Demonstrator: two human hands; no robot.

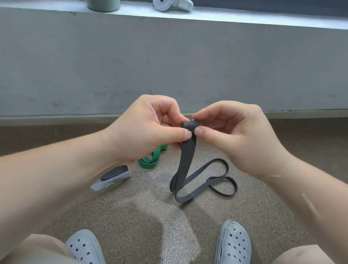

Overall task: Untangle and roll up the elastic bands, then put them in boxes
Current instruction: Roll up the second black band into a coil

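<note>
Dark grey flat rubber elastic band (184, 159): top end folded over, pinched by thumbs and fingers (201, 131) of left hand (149, 128) and right hand (234, 135), both clamped on it. Rest hangs to speckled floor (123, 206), tail looped there.

Step, likely: starting roll. Next: wind tight, feed slack evenly; tail looks twisted.

Green rubber band (150, 161) and small grey box (113, 177) half hidden behind left wrist; box contents unclear.

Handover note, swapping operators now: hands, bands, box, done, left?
Left hand: grip pinches the top end of the flat black elastic band.
Right hand: pinches the same end; first fold started.
Rest of that band hangs in loose loops to the floor.
Flat green elastic band lies on the floor behind the left hand.
Small grey box beside it holds something dark, unclear what.
Done: roll barely begun. Left: roll black, box it, then green.
</note>
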